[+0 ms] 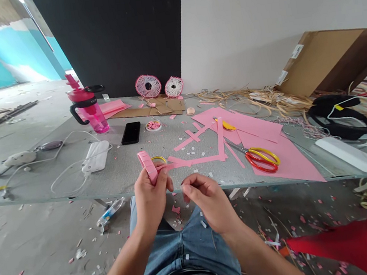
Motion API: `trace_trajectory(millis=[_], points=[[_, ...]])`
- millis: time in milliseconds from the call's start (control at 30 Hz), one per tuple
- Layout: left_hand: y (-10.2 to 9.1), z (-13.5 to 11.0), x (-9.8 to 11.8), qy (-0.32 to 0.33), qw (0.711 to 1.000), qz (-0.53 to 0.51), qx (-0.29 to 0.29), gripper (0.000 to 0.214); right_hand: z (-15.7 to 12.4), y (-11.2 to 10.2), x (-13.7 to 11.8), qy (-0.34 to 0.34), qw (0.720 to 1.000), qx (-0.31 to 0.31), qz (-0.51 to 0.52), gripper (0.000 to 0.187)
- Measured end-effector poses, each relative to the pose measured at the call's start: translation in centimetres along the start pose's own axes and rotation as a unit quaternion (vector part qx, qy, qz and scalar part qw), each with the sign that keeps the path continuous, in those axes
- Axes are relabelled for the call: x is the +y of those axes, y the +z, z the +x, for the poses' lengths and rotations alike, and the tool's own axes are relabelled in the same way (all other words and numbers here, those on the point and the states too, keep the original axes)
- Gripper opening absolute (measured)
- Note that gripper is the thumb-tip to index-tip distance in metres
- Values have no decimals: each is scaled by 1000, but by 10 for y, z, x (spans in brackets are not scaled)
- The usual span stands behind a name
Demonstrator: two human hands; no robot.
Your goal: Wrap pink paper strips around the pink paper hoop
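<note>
My left hand (151,197) is closed round a ring wrapped in pink paper (146,165), holding it upright above the table's front edge. My right hand (211,202) is just to its right, thumb and fingertips pinched together; whatever they may hold is too small to make out. Behind the ring lies a roll of tape with a yellow rim (159,160). Pink paper strips (204,160) stretch over the table beyond both hands. Scissors with red and yellow handles (263,160) rest partly on a pink paper sheet (278,170), and a yellow cutter (225,124) lies farther back.
A pink bottle (92,112), a black phone (131,133) and a white power bank (96,157) stand or lie at left. A small dish of pink bits (153,126) sits mid-table. At right are a cardboard box (320,62), a black strap (339,119) and a white device (350,154).
</note>
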State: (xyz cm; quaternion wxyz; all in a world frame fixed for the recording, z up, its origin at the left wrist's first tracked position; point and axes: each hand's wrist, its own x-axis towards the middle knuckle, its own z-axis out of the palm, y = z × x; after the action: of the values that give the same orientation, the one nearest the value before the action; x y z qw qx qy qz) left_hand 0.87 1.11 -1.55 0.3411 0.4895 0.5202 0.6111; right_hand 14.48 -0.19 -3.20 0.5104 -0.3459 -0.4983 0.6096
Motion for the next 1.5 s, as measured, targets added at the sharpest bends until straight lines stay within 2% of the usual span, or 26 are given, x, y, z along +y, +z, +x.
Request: trace_trajectory(millis=[67,167,300,400,567,767,1000,1300,1500], points=[[-1,0,0,-56,996,-54,-38,25,3,-4,-3,-47,997,37,-43,27],[-3,0,3,-143,976,-145,-80,34,8,-6,-8,-98,991,47,-78,22],[-4,1,5,-196,956,-198,-94,37,16,-3,-8,-168,977,60,-118,14],[-1,0,6,-190,959,-192,-91,39,21,0,-6,-194,969,65,-139,12],[5,-3,7,-166,969,-159,-88,40,27,1,-2,-157,976,63,-135,14],[7,-4,4,-173,971,-153,-67,40,28,1,-4,-156,975,71,-140,13],[7,-5,6,-170,974,-138,-59,39,28,1,-5,-185,964,83,-174,11],[8,-5,4,-165,975,-138,-48,36,28,3,-3,-211,961,82,-159,7],[10,-9,0,-133,977,-164,-16,31,25,7,-3,-217,952,108,-189,8]])
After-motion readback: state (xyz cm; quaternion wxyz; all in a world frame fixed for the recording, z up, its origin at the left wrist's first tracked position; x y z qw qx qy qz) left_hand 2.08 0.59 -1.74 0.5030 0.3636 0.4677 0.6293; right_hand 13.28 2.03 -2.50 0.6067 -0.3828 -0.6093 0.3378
